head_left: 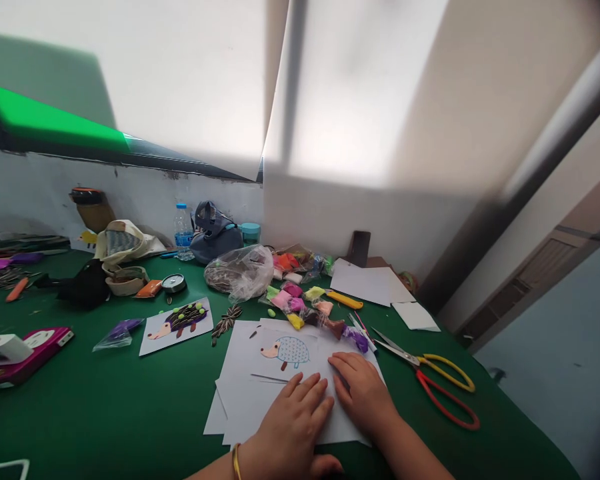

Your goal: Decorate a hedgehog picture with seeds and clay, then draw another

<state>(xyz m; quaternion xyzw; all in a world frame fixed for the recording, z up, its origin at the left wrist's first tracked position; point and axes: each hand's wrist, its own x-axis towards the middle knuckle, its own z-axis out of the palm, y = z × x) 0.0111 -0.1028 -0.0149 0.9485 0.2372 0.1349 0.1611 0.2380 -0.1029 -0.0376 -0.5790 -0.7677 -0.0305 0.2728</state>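
My left hand (293,420), with a gold bangle on the wrist, lies flat on a stack of white paper (240,407). My right hand (363,393) rests on the same sheets, close to the left. Neither hand holds anything. Just above my fingers is a printed hedgehog outline (285,353) with a dotted blue body. A thin dark rod (270,379) lies on the paper by my left fingertips. Small packets of coloured modelling clay (295,301) lie beyond the paper's far edge.
Red-and-yellow-handled scissors (425,377) lie open to the right on the green tabletop (105,427). A finished clay hedgehog card (177,325), loose seeds (227,323), a seed bag (239,273), a yellow cutter (345,300) and a pink case (30,353) surround them.
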